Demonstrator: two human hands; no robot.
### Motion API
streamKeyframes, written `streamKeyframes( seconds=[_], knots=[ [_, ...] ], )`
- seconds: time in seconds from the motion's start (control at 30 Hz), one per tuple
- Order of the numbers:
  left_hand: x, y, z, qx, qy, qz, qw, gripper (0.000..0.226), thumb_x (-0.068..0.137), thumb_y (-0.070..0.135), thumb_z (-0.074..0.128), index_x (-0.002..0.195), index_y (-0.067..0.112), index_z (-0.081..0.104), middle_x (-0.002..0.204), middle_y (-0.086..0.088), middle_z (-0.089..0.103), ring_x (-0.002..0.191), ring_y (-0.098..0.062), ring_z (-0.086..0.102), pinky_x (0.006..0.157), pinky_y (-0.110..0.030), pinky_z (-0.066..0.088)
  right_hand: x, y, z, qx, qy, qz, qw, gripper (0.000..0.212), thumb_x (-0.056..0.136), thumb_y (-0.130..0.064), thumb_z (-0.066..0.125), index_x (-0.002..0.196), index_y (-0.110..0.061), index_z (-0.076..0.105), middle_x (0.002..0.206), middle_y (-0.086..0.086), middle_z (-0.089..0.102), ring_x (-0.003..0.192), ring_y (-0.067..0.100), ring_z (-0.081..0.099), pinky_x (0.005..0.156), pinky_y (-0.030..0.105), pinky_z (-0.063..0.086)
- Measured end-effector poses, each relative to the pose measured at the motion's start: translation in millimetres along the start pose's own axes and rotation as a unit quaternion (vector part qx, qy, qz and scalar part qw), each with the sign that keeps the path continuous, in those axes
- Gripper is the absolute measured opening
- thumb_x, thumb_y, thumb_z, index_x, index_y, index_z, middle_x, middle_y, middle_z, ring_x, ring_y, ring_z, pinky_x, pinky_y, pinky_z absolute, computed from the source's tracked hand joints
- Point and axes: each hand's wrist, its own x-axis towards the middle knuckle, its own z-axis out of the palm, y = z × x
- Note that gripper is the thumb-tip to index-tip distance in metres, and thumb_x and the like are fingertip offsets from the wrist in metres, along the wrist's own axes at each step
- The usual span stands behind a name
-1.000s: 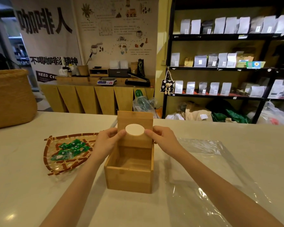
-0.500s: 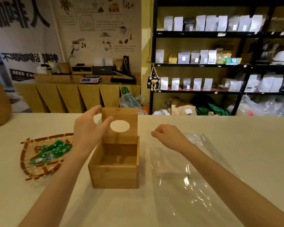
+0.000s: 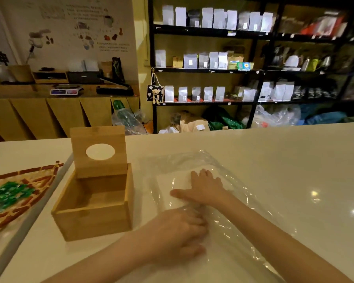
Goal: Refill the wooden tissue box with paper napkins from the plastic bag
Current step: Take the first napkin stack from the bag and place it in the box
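Showing both hands at a clear plastic bag point(image 3: 243, 201) spread flat on a white counter point(image 3: 294, 160). Right hand point(image 3: 204, 186) reaching forward inside the bag's mouth, fingers spread and palm down on a flat stack of white paper napkins point(image 3: 170, 180) lying within the film. Left hand point(image 3: 180, 233) at 6 o'clock of the right hand, knuckles up and fingers curled onto the near edge of the film; whether pinching or merely pressing, impossible to tell. Wooden tissue box point(image 3: 94, 203) standing at 9 o'clock of the bag, just beside its left edge, interior bare. Hinged lid point(image 3: 99, 152) raised upright along the far wall, oval opening facing the camera. Woven tray point(image 3: 39, 176) at 9 o'clock of the box, partly cut by the frame, carrying small green wrapped packets point(image 3: 8, 195). Dark shelving point(image 3: 213, 68) with rows of pale pouches at 12 o'clock beyond the counter; wooden sideboard point(image 3: 49, 111) at 11 o'clock, details blurred.
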Motion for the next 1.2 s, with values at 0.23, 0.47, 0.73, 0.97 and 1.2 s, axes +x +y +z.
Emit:
streamKeyframes(
  seconds=[0.23,0.47,0.73,0.97,1.2],
  knots=[
    [52,25,15,-0.021,0.044,-0.011,0.999,0.061,0.085,0.051,0.04,0.127,0.007,0.047,0.135,-0.009,0.051,0.13,-0.021,0.034,0.11,-0.031,0.024,4,37,-8,0.009,-0.026,-0.153,0.988,0.095,0.077,-0.068,0.05,0.148,-0.02,0.009,0.158,0.01,-0.001,0.146,0.023,-0.004,0.118,0.047,0.0],
    [72,27,32,0.012,0.031,-0.038,0.999,0.06,0.089,0.047,0.031,0.132,0.006,0.043,0.14,-0.011,0.047,0.134,-0.026,0.033,0.112,-0.033,0.01,-20,53,-16,0.225,0.019,-0.155,0.962,0.072,0.083,-0.055,0.054,0.143,-0.026,0.028,0.155,-0.003,0.024,0.141,0.013,0.02,0.114,0.032,0.02],
    [70,31,29,-0.091,0.048,-0.071,0.992,0.053,0.094,0.038,0.015,0.14,0.02,0.035,0.153,0.005,0.027,0.141,-0.007,0.021,0.108,-0.017,0.003,-94,114,-42,0.385,0.097,-0.161,0.903,0.018,0.083,-0.014,0.054,0.078,-0.006,0.07,0.073,0.01,0.071,0.065,0.013,0.063,0.063,0.023,0.047],
    [67,36,12,-0.198,0.101,-0.108,0.969,0.051,0.092,0.041,0.023,0.14,0.027,0.032,0.148,0.019,0.022,0.134,0.011,0.014,0.104,0.001,-0.003,-127,130,-2,0.244,0.029,-0.243,0.938,0.028,0.09,-0.016,0.049,0.109,-0.023,0.067,0.118,-0.009,0.065,0.11,0.0,0.057,0.098,0.025,0.044],
    [59,7,-4,-0.221,0.107,-0.202,0.948,0.071,0.082,0.056,0.011,0.144,0.021,0.021,0.15,0.016,0.01,0.141,0.001,0.009,0.116,-0.019,0.001,-82,93,30,0.038,0.125,-0.316,0.94,0.056,0.096,-0.043,0.017,0.143,-0.016,0.029,0.155,-0.004,0.017,0.143,0.007,0.01,0.118,0.032,0.005]
  ],
)
